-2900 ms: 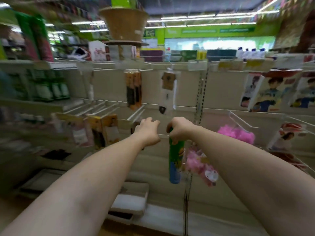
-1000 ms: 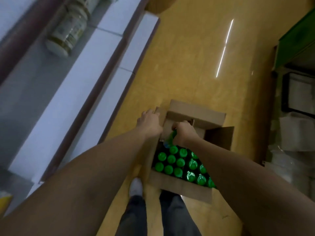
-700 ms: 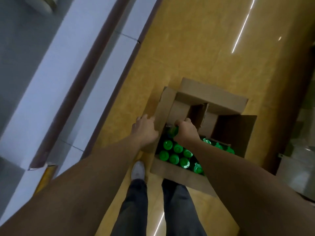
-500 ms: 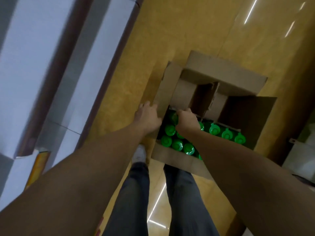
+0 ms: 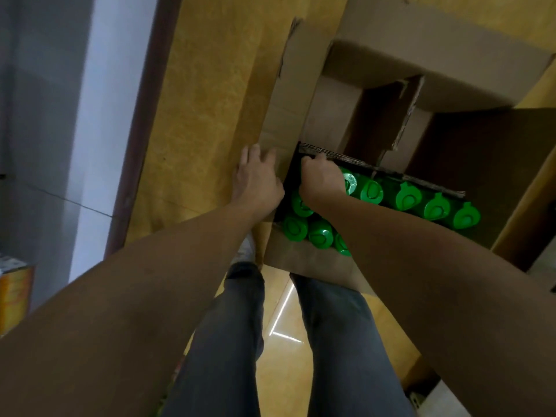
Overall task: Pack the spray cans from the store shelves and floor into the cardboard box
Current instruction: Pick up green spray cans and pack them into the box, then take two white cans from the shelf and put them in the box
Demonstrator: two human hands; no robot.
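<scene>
Head view, looking straight down: the cardboard box [image 5: 304, 263] sits on the yellow floor [image 5: 207, 94] in the centre-right of the frame, its flaps folded outward. Green-capped spray cans [image 5: 407, 198] stand upright in it, packed in rows along its near side; the far part of the box, in the upper right, looks bare, with a torn cardboard divider [image 5: 406, 115] standing in it.

Left hand [image 5: 258, 182] lies flat, fingers spread, on the box's left flap [image 5: 288, 91], gripping nothing. Right hand [image 5: 322, 179] is down in the far left corner of the can rows, fingers curled in a closed fist over a can that it hides; whether the fist actually clamps that can I cannot tell. It touches the neighbouring caps just beside it.

Below the hands, two legs in dark grey trousers [image 5: 228, 341] fill the lower middle of the frame, and a light shoe [image 5: 247, 248] shows just left of the box's near wall. A white shelf base [image 5: 99, 115] with a dark brown edge runs down the left side.
</scene>
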